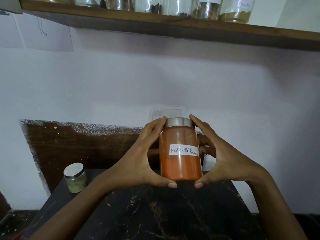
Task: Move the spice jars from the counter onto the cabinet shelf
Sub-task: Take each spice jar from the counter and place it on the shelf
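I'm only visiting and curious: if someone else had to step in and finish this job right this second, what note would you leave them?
Hands: the left hand and right hand both grip the red chilli powder jar, one on each side, thumbs at its base, with the jar upright.
Where: that jar is at the back of the black counter; I cannot tell whether it has lifted clear. A small green spice jar stands at the counter's back left corner. Several jars stand on the wooden shelf overhead.
Done: those shelf jars, apparently.
Left: put the chilli jar on the shelf, then the green one.
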Motion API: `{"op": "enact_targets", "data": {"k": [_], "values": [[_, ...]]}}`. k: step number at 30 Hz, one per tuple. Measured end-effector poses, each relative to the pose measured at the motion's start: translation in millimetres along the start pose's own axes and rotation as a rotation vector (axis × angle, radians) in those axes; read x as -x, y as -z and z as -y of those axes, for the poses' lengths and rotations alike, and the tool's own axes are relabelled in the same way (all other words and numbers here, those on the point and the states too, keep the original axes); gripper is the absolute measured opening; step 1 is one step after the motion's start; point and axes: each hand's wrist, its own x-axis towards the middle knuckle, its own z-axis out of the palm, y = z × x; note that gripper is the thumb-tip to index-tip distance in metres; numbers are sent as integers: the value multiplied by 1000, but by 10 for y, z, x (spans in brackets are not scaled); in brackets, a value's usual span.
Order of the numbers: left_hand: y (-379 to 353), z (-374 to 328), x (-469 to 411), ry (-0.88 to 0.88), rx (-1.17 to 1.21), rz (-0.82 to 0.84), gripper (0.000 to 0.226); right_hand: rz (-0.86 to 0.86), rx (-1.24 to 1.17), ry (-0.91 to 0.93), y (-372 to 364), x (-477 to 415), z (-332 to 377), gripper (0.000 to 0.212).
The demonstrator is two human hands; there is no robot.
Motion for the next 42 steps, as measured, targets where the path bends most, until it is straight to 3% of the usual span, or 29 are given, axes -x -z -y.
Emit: {"op": "enact_targets", "data": {"k": [7,15,20,28,34,42], "values": [[323,-435,-687,-139,-254,40,126,-162,197,65,659,10,264,127],[612,-1456,-2206,-568,-802,-163,132,-506,493,268,2099,-24,664,141],[502,-1792,-3130,-571,-907,-226,131,-651,553,343,2867,-134,647,133],[462,-1746,-4035,-440,-993,-302,116,-676,624,320,3702,-614,394,127],[500,-1219,-4122,-476,-1200,-624,80,-563,571,268,3994,-881,218,126],[504,-988,-4157,-472,-1258,-646,74,-528,411,263,3964,-1120,220,109]]}}
